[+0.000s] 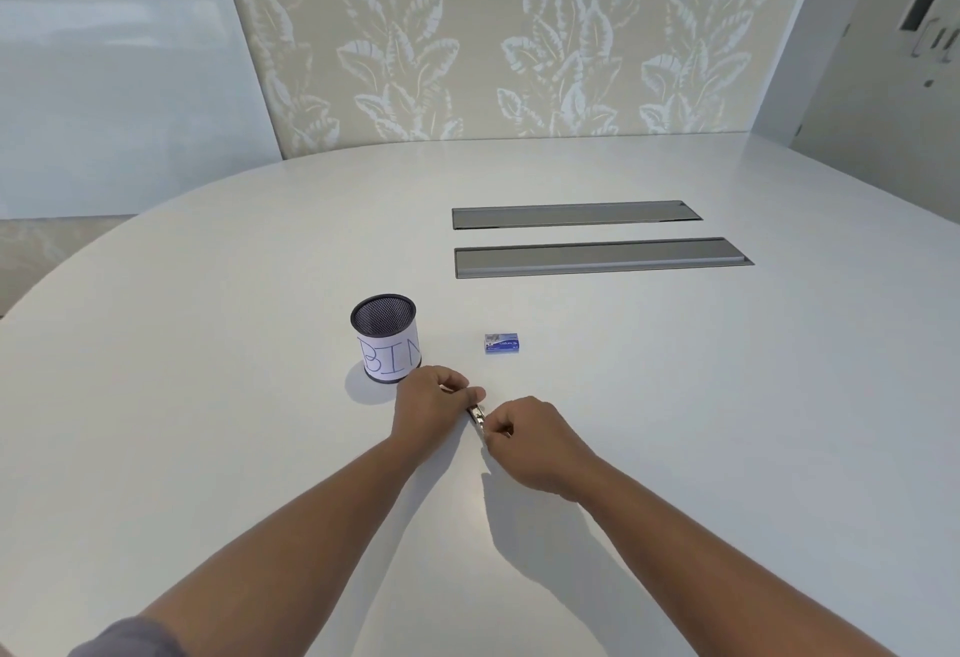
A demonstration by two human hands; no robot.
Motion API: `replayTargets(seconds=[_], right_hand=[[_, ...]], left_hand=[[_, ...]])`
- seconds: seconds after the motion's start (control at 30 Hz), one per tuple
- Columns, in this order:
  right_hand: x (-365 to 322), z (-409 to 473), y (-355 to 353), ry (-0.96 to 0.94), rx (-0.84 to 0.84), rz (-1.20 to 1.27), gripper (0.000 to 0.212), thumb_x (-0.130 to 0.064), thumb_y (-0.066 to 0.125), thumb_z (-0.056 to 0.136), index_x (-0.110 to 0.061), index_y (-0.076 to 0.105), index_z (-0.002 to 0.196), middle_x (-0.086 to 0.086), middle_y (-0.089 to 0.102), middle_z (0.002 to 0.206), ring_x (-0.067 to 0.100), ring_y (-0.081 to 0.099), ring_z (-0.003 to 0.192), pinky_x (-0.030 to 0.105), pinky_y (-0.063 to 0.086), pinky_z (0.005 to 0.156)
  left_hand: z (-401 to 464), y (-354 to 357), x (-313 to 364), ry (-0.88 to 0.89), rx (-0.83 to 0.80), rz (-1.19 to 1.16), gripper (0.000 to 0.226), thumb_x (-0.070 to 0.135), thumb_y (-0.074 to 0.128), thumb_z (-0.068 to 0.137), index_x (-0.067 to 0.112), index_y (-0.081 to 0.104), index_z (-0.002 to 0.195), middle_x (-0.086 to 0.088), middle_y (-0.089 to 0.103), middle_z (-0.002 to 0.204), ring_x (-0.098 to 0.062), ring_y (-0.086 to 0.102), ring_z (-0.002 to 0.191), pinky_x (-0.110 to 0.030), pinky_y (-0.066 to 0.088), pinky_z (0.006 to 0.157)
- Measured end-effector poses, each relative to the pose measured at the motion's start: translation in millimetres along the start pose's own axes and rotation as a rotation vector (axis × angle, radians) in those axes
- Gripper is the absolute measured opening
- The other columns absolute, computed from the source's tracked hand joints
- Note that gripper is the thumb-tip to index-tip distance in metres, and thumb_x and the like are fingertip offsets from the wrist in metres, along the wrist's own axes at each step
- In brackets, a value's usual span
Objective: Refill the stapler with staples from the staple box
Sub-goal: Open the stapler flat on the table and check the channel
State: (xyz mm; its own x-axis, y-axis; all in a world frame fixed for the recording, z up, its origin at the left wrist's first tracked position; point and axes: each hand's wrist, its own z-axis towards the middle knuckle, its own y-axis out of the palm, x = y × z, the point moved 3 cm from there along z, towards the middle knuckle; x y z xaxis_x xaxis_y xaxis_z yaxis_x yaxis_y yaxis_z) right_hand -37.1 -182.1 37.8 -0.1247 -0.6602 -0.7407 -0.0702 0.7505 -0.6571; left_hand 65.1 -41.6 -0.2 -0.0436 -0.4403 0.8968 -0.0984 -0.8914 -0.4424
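Observation:
A small metallic stapler (477, 415) lies on the white table, mostly hidden between my two hands. My left hand (434, 404) grips its far end with curled fingers. My right hand (527, 441) pinches its near end. Only a short shiny strip of the stapler shows between the fingers. A small blue staple box (502, 343) rests flat on the table, a little beyond my hands and apart from them; it looks closed.
A black mesh cup (385, 339) with a paper label reading "BIN" stands just left of my left hand. Two long grey cable hatches (597, 256) are set into the table farther back. A leaf-patterned wall rises behind the table.

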Motion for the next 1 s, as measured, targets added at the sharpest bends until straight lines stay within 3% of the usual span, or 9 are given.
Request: replayTargets(seconds=[0.13, 0.23, 0.37, 0.47, 0.6, 0.73, 0.83, 0.93, 1.0], right_hand=[[-5.6, -4.4, 11.8, -0.08, -0.018, -0.116, 0.015, -0.005, 0.044, 0.085, -0.012, 0.046, 0.073, 0.002, 0.048, 0.081, 0.023, 0.045, 0.073, 0.035, 0.04, 0.064], [0.1, -9.6, 30.5, -0.123, 0.012, -0.258, 0.031, -0.008, 0.039, 0.091, -0.012, 0.056, 0.117, 0.002, 0.048, 0.129, 0.03, 0.047, 0.11, 0.039, 0.041, 0.092], [7.4, -13.4, 49.4, -0.13, 0.071, -0.423, 0.045, -0.012, 0.037, 0.09, -0.017, 0.043, 0.134, 0.0, 0.03, 0.15, 0.03, 0.038, 0.119, 0.041, 0.034, 0.093], [12.0, -12.5, 57.2, -0.139, 0.079, -0.496, 0.057, -0.015, 0.037, 0.09, -0.015, 0.031, 0.147, 0.002, 0.02, 0.159, 0.03, 0.032, 0.129, 0.044, 0.03, 0.098], [16.1, -10.4, 63.6, -0.156, 0.1, -0.557, 0.061, -0.02, 0.033, 0.091, -0.014, 0.024, 0.152, 0.005, 0.013, 0.163, 0.03, 0.029, 0.133, 0.046, 0.028, 0.098], [15.0, -7.0, 64.3, -0.178, 0.123, -0.568, 0.056, -0.024, 0.033, 0.095, -0.016, 0.027, 0.151, 0.004, 0.014, 0.164, 0.031, 0.03, 0.133, 0.046, 0.029, 0.097], [9.5, -0.2, 53.6, -0.217, 0.157, -0.454, 0.045, -0.033, 0.038, 0.099, -0.019, 0.039, 0.142, 0.002, 0.03, 0.155, 0.031, 0.042, 0.124, 0.045, 0.038, 0.097], [5.9, 14.1, 31.3, -0.18, 0.174, -0.178, 0.034, -0.025, 0.044, 0.099, -0.019, 0.051, 0.132, 0.004, 0.052, 0.134, 0.029, 0.054, 0.117, 0.043, 0.045, 0.096], [8.2, 25.6, 17.2, -0.154, 0.173, -0.177, 0.033, -0.021, 0.049, 0.097, -0.018, 0.057, 0.129, 0.007, 0.059, 0.127, 0.027, 0.056, 0.116, 0.041, 0.046, 0.096]], left_hand=[[0.4, 0.6, -1.3, 0.021, 0.027, 0.002, 0.018, 0.027, 0.088, 0.071, 0.017, 0.076, 0.08, 0.003, 0.075, 0.078, -0.013, 0.069, 0.071, -0.021, 0.049, 0.066], [-0.9, 4.0, 2.1, 0.082, 0.015, 0.06, 0.013, 0.028, 0.081, 0.079, 0.017, 0.075, 0.08, 0.004, 0.074, 0.078, -0.013, 0.069, 0.073, -0.025, 0.051, 0.07], [-1.2, 6.0, 7.8, 0.292, -0.053, 0.301, 0.031, 0.029, 0.06, 0.088, 0.011, 0.052, 0.064, -0.001, 0.056, 0.057, -0.021, 0.051, 0.064, -0.037, 0.047, 0.062], [3.2, 3.1, 6.7, 0.392, -0.043, 0.444, 0.024, 0.027, 0.055, 0.09, 0.015, 0.054, 0.069, 0.003, 0.058, 0.059, -0.021, 0.051, 0.067, -0.036, 0.048, 0.066], [9.2, 1.3, 1.1, 0.402, -0.056, 0.403, 0.019, 0.03, 0.058, 0.091, 0.018, 0.068, 0.08, 0.005, 0.07, 0.069, -0.017, 0.059, 0.07, -0.033, 0.052, 0.071], [11.9, 0.4, -5.4, 0.337, -0.05, 0.242, 0.013, 0.029, 0.069, 0.088, 0.024, 0.08, 0.091, 0.015, 0.077, 0.084, 0.003, 0.064, 0.082, -0.023, 0.054, 0.083], [11.9, 0.6, -8.3, 0.287, -0.057, 0.185, 0.015, 0.028, 0.072, 0.087, 0.028, 0.081, 0.098, 0.019, 0.078, 0.098, 0.006, 0.068, 0.098, -0.018, 0.05, 0.09], [11.4, 0.4, -9.3, 0.286, -0.065, 0.175, 0.017, 0.024, 0.072, 0.087, 0.028, 0.081, 0.101, 0.018, 0.078, 0.099, 0.004, 0.069, 0.1, -0.018, 0.051, 0.092], [11.4, 0.4, -10.0, 0.288, -0.06, 0.177, 0.018, 0.025, 0.073, 0.087, 0.029, 0.08, 0.103, 0.016, 0.078, 0.101, 0.001, 0.069, 0.101, -0.02, 0.051, 0.092]])
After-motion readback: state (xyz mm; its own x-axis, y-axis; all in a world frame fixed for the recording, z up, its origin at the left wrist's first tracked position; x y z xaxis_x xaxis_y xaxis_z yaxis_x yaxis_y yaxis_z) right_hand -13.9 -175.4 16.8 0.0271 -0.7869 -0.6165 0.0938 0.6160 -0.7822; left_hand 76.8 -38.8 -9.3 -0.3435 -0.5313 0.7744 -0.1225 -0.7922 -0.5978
